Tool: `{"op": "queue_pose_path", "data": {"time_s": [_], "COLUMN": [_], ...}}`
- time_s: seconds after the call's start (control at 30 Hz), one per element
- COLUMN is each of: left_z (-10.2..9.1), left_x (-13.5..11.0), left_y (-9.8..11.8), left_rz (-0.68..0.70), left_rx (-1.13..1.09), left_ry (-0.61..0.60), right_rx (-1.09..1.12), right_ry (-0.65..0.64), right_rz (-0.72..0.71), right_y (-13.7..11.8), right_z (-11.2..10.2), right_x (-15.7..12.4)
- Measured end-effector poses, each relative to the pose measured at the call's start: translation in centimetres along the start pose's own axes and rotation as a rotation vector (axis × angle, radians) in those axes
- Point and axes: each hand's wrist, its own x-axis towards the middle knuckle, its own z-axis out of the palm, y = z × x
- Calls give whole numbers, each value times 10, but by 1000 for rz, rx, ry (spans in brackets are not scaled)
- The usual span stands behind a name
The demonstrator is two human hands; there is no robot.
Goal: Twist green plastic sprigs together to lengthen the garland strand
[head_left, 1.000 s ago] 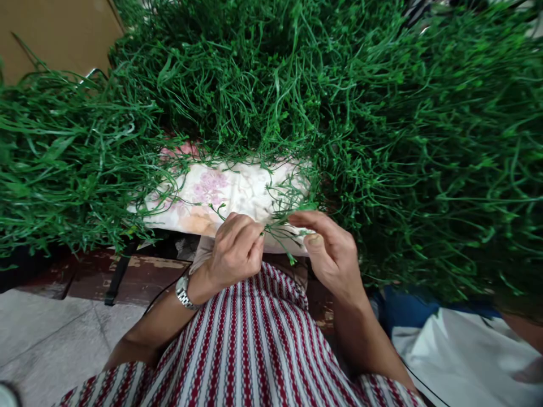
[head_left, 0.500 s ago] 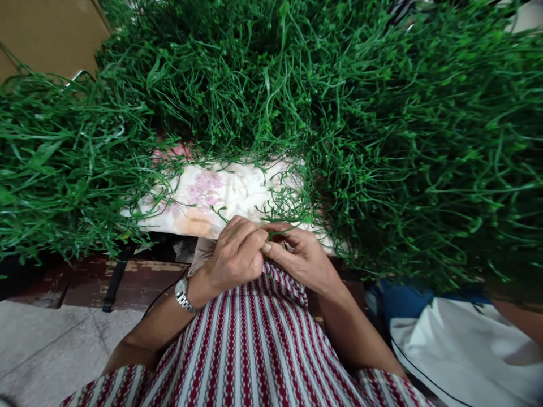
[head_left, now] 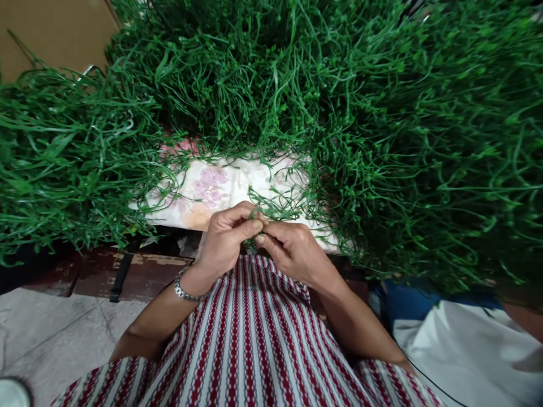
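Note:
My left hand [head_left: 229,234], with a metal watch band at the wrist, pinches a thin green stem [head_left: 253,215] between thumb and forefinger. Touching it from the other side, my right hand [head_left: 292,246] has thumb and forefinger closed on the same bit of greenery; its lower part is mostly hidden by the fingers. Both hands are above my lap at the near edge of a white flowered cloth [head_left: 212,189]. Just past the fingertips, a small loose bunch of green stems [head_left: 280,204] lies on the cloth.
Large heaps of thin green stems surround the cloth: a left heap [head_left: 72,164], a back heap [head_left: 254,73] and a right heap [head_left: 436,164]. A brown panel [head_left: 55,37] stands at the back left. White fabric [head_left: 462,350] lies at the lower right, by a person's arm.
My left hand has turned so its thumb shows on top, pinching the greenery. My right fingers have closed in beside it. The view has shifted slightly.

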Motion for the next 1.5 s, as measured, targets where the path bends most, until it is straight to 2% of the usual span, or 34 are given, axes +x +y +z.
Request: {"op": "queue_pose_path", "data": {"time_s": [0.07, 0.13, 0.2, 0.4, 0.57, 0.8, 0.93, 1.07, 1.13, 1.2, 1.3, 1.4, 1.47, 1.5], "left_z": [-2, -4, -5, 0, 3, 8, 6, -3, -5, -4, -3, -5, -6, -7], "left_x": [1, 2, 3, 0, -4, -7, -6, 3, 7, 8, 7, 7, 7, 7], "left_y": [0, 3, 5, 12, 15, 12, 12, 19, 21, 20, 16, 13, 12, 11], "left_rz": [-146, -222, -256, -317, -284, -247, -239, -133, -78, -94, -102, -108, -107, -101], "left_rx": [-188, -246, -245, -275, -294, -285, -317, -405, -409, -358, -311, -294, -284, -283], "left_ry": [5, -41, -93, -162, -137, -60, -79, -1, 8, -42, -49, -40, -46, -47], "right_rx": [137, 256, 333, 569, 686, 739, 778, 901, 866, 723, 501, 374, 271, 218], "right_ry": [8, 34, 54, -82, -96, -29, -11, -21, 10, 82, 229, 392, 396, 343], "right_rz": [1, -2, -20, -136, -196, -140, -129, -283, -308, -260, -178, -83, -78, -99], "right_y": [3, 6, 8, 11, 14, 19, 19, 18, 18, 20, 20, 15, 9, 5], "right_z": [3, 7, 11, 6, 5, 17, 20, 19, 16, 9, -4, -15, -17, -16], "right_x": [1, 0, -1, 2, 7, 2, 0, -5, -8, -10, -13, -15, -13, -11]}}
